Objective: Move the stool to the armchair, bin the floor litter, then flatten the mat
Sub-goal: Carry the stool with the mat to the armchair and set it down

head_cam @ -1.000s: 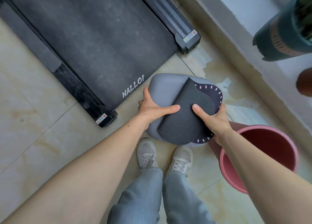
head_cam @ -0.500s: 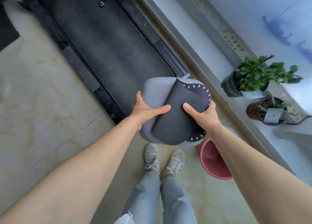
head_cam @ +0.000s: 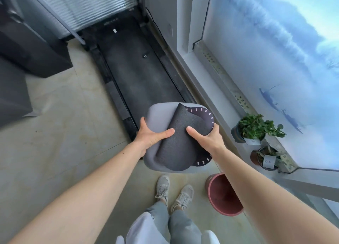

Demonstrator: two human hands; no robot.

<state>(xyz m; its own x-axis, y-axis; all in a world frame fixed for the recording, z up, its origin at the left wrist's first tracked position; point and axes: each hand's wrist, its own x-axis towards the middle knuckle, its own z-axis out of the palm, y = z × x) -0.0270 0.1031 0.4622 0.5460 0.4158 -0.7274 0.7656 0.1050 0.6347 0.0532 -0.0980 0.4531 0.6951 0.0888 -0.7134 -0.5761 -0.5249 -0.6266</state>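
I hold a grey padded stool (head_cam: 159,115) up off the floor, in front of my chest. My left hand (head_cam: 153,136) grips its left edge, thumb on top. My right hand (head_cam: 205,137) grips its right edge. A dark round mat (head_cam: 180,139) with a dashed pale rim lies on the seat, half of it folded over so its black textured underside faces up; both thumbs press on it. No armchair or litter shows in this view.
A black treadmill (head_cam: 139,78) runs ahead of me along the window wall. A pink bin (head_cam: 224,196) stands by my right foot. Two potted plants (head_cam: 256,128) sit on the window sill. Dark furniture (head_cam: 27,56) stands at the far left on the tiled floor.
The stool with the mat has risen from floor level to chest height in both hands. My view has tilted up, and the bin now lies below the stool.
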